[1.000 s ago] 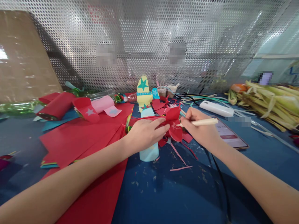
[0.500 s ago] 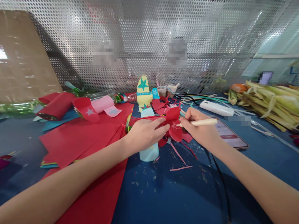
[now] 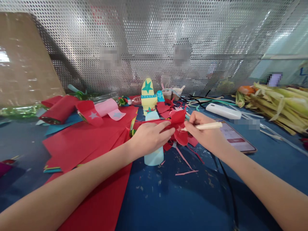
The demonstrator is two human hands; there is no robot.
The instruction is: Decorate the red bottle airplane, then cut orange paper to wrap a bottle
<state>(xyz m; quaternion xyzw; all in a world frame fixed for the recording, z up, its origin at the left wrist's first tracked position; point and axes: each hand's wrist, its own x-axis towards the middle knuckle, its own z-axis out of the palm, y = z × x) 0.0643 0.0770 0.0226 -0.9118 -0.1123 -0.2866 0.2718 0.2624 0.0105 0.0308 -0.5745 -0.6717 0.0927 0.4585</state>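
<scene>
My left hand [image 3: 151,138] bends over a red paper-covered tube [image 3: 181,138], its fingers pressing it from the left. The tube has a rounded flap bearing a pale star outline. In a pinch grip, my right hand [image 3: 205,134] holds a cream-coloured marker [image 3: 209,126], its tip at the star. Below my left hand a light blue paper piece [image 3: 154,158] shows in part. Behind stands a yellow paper piece [image 3: 147,87] with green stars and a blue band. The underside of the red tube is hidden.
Red paper sheets [image 3: 77,141] spread at left, near a star-marked red roll [image 3: 92,116] and a pink one [image 3: 108,109]. At right lie a phone [image 3: 237,139], a white device [image 3: 223,111], a black cable [image 3: 227,179] and dried husks [image 3: 276,99]. A perforated metal panel [image 3: 144,32] rises behind.
The marker tip has shifted slightly left along the star, and the right hand with it. The left hand keeps its place on the red tube. The view has shifted very slightly.
</scene>
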